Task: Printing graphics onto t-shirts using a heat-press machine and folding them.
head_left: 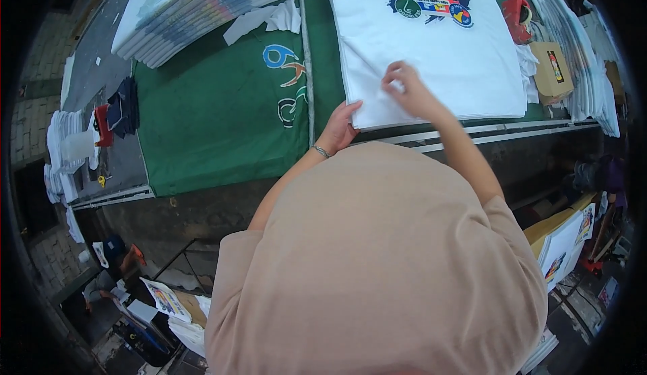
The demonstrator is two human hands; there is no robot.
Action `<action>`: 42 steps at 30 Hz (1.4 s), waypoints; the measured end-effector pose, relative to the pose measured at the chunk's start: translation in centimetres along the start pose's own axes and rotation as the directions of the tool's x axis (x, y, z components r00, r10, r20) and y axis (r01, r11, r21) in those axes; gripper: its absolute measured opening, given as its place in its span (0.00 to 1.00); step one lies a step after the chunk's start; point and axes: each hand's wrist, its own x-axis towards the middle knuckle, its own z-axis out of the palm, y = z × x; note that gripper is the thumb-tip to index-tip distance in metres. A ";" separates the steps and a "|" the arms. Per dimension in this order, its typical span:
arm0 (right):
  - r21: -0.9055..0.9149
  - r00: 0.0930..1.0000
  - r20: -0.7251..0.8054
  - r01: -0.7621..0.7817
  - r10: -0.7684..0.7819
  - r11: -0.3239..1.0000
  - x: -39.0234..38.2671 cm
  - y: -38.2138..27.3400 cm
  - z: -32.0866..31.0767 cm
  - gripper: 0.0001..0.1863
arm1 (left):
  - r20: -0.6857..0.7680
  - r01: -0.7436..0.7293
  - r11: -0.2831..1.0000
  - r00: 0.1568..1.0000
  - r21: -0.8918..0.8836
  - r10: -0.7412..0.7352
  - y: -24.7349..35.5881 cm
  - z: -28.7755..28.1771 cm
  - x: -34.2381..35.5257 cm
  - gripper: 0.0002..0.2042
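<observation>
A thick stack of white printed fabric pieces [438, 58] lies on the green-covered table, a colourful graphic on its top piece. My left hand [340, 122] is closed on the near left corner of that stack, thumb on top and fingers partly hidden by it. My right hand [404, 86], slightly blurred, is over the lower middle of the top piece with bent, parted fingers and nothing visible between them. Whether its fingertips touch the fabric is unclear.
Another printed stack [202, 4] and white scraps [269, 21] lie on the green cloth [216, 125]. At right are a red dispenser [514, 17], a cardboard box [549, 75] and piled garments [583, 65]. Dark folded cloth [121, 105] lies left. My torso fills the lower middle.
</observation>
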 end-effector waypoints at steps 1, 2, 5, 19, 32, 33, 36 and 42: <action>-0.003 0.994 0.042 -0.105 0.105 0.994 0.6 0.4 -2.2 0.04 | -0.006 0.009 1.000 1.000 0.000 -0.009 0.0 -0.1 0.0 0.14; -0.120 0.989 -0.055 -0.140 0.134 0.983 0.9 0.6 -3.7 0.04 | -0.022 0.016 1.000 1.000 -0.012 -0.016 -0.1 -0.2 0.1 0.14; -0.415 0.960 -0.241 -0.237 0.145 0.878 1.0 0.1 -4.1 0.07 | -0.036 0.042 0.997 0.998 -0.072 -0.044 -0.2 -0.6 0.3 0.13; 0.006 0.994 0.113 0.014 -0.015 1.000 -1.0 -0.9 3.6 0.07 | 0.051 0.076 0.984 0.996 -0.162 -0.069 -0.7 -2.3 1.1 0.16; 0.001 0.999 -0.037 -0.013 0.013 1.000 -1.6 -1.6 3.9 0.15 | 0.034 0.075 0.989 0.997 -0.128 -0.071 -0.2 -1.3 0.5 0.17; -0.001 0.996 0.003 -0.094 0.094 0.996 -1.6 -1.9 4.5 0.13 | 0.068 0.082 0.987 0.995 -0.138 -0.073 -0.1 -1.3 0.4 0.18; 0.000 0.995 0.038 -0.088 0.088 0.996 -1.7 -2.1 5.4 0.11 | 0.052 0.063 0.984 0.997 -0.166 -0.056 0.1 -1.2 0.3 0.19; 0.081 0.996 0.063 -0.067 0.062 0.994 -1.6 -0.8 5.2 0.07 | -0.055 0.025 1.000 0.998 0.007 -0.024 -0.3 -0.8 0.2 0.15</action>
